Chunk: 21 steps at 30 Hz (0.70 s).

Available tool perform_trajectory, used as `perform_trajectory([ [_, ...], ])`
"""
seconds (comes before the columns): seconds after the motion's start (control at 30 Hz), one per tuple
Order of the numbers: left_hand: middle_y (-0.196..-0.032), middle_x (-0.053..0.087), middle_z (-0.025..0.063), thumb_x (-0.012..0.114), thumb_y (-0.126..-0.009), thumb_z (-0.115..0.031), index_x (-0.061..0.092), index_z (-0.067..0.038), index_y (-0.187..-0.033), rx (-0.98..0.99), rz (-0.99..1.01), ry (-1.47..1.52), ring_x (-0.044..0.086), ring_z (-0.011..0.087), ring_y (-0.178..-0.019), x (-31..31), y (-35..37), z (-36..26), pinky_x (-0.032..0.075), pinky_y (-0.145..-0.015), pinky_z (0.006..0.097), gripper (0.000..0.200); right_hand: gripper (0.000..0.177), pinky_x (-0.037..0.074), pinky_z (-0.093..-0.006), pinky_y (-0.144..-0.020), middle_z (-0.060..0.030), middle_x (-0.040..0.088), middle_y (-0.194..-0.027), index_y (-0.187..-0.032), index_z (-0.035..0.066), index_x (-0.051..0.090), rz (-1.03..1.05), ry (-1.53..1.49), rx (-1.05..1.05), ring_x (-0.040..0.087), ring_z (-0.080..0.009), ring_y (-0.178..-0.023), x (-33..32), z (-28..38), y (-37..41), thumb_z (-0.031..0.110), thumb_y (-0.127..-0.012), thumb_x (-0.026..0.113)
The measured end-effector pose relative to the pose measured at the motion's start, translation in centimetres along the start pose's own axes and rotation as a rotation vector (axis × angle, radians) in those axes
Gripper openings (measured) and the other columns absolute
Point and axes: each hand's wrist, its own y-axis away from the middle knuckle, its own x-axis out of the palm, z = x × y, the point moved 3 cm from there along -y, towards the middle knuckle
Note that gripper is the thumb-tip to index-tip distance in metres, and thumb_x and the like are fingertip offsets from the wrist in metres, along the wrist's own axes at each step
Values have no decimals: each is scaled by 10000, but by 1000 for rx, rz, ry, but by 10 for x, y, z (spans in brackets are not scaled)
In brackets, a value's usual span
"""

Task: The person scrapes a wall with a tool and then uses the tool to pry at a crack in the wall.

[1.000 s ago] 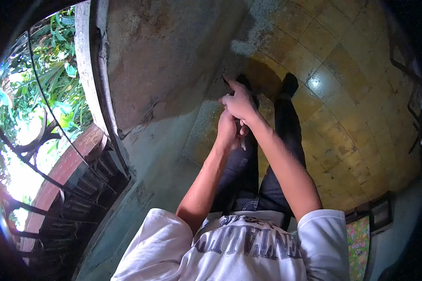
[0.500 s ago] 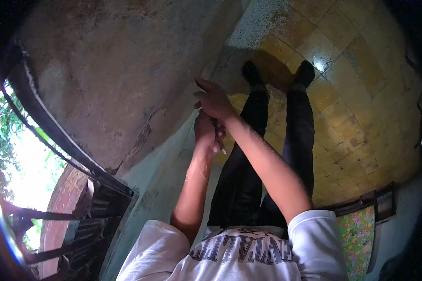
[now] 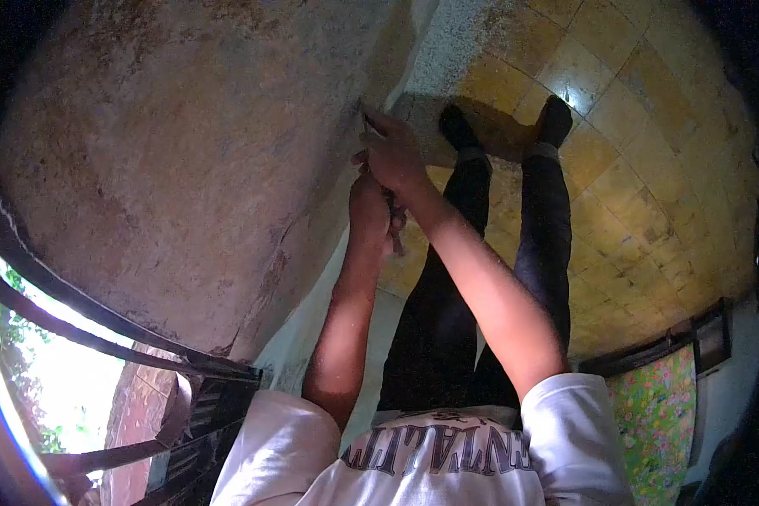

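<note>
Hands meet right against the wall (image 3: 185, 169), out in front of your chest. Your right hand (image 3: 394, 158) lies on top, its fingers (image 3: 371, 114) bent and drawn together around a thin dark tool (image 3: 364, 118). Only a short bit of the tool shows past the fingertips, and its tip looks to be touching the stained plaster; what kind of tool it is cannot be told. Your left hand (image 3: 369, 211) sits just beneath, tucked under the right wrist and touching it, curled into a loose fist. Whether it grips the same tool or only braces the other hand is hidden by the right hand over it.

Both of your forearms run up from the white shirt (image 3: 447, 455) and cross near the wrists. Beyond the hands, your dark trousers (image 3: 447, 320) lead to two black shoes (image 3: 457, 126), which stand on the yellow tiled floor (image 3: 649, 169) close to the foot of the wall. Curved window bars (image 3: 101, 337) lie low on your left, and a flowered cloth (image 3: 653, 422) lies low on your right.
</note>
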Motion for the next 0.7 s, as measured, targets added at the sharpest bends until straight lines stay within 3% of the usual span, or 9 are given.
perform_trajectory([
  [0.27, -561, 417, -19, 407, -919, -377, 470, -115, -836, 12, -28, -60, 341, 62, -386, 20, 20, -24, 236, -328, 231, 281, 452, 495, -296, -557, -198, 564, -1148, -1311, -13, 426, -59, -18, 91, 661, -194, -696, -18, 31, -9, 44, -864, 459],
  [0.47, -542, 407, -23, 399, -925, -391, 473, -116, -802, 17, -11, 6, 337, 68, -370, 31, 10, -28, 244, -314, 235, 311, 445, 493, -284, -542, -196, 600, -1065, -1304, -16, 435, -94, 211, -156, 663, -197, -676, -24, 29, -19, 54, -864, 452],
  [0.63, -524, 416, -18, 388, -932, -413, 471, -108, -800, 51, 2, -15, 350, 75, -356, 39, -3, -18, 244, -300, 247, 343, 421, 501, -292, -547, -215, 602, -1064, -1293, -7, 453, 22, 90, 117, 668, -202, -675, -29, 20, -32, 64, -878, 445],
  [0.7, -517, 420, -14, 380, -935, -413, 474, -106, -804, 49, 36, 9, 353, 81, -345, 46, 0, -24, 244, -294, 251, 347, 415, 508, -301, -558, -229, 595, -1082, -1289, -9, 455, 27, 162, 17, 672, -208, -687, -32, 24, -31, 68, -881, 442],
])
